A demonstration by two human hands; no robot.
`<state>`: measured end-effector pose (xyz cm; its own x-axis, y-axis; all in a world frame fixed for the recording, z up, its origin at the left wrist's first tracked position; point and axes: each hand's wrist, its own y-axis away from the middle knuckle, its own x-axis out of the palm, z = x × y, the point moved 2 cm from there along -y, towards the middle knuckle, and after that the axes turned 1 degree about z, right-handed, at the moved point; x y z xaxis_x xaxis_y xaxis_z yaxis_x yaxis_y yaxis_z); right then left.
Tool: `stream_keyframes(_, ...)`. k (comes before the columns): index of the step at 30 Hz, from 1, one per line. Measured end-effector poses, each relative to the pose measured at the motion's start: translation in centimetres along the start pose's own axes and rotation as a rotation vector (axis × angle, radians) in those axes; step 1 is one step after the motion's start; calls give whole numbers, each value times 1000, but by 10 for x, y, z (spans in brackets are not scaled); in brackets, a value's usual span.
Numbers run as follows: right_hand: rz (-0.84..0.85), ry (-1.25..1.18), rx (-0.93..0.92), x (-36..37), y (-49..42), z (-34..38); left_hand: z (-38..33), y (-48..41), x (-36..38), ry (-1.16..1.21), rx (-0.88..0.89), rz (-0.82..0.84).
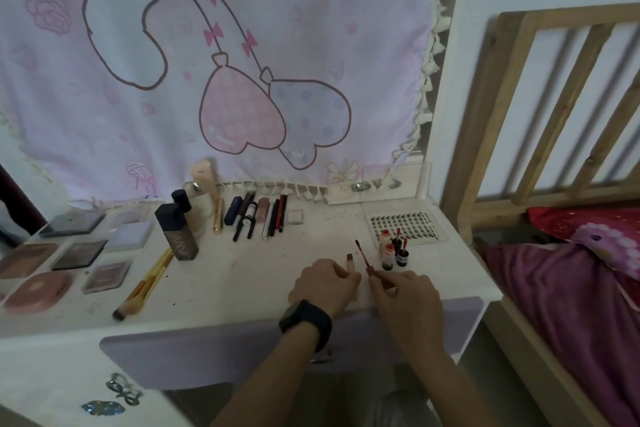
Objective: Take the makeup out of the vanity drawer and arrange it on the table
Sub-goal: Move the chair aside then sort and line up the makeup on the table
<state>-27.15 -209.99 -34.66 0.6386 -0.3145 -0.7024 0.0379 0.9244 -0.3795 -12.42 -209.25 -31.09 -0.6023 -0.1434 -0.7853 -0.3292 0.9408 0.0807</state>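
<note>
Little is reading clearly here. Pale capital lettering is running lengthwise down the front of the dark square bottle (176, 236) standing left of centre on the worktop (242, 274) — it is blurring too much to spell out. A short dark line of print is sitting along the right edge of the lash tray (405, 227), right of centre — also illegible.

pink cartoon-print cloth (214, 62), white table (242, 274), lilac drawer (221, 354), magenta bedding (568, 291)

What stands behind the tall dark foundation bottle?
A dark-capped bottle, a pale bottle and an upright beige tube. The foundation bottle hides the dark-capped one's lower part.
</note>
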Motion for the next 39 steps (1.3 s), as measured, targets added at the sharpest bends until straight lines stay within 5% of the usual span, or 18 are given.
stream_keyframes(39,69,-102,-366,-9,-2,-36,-6,-10,16,149,58,83)
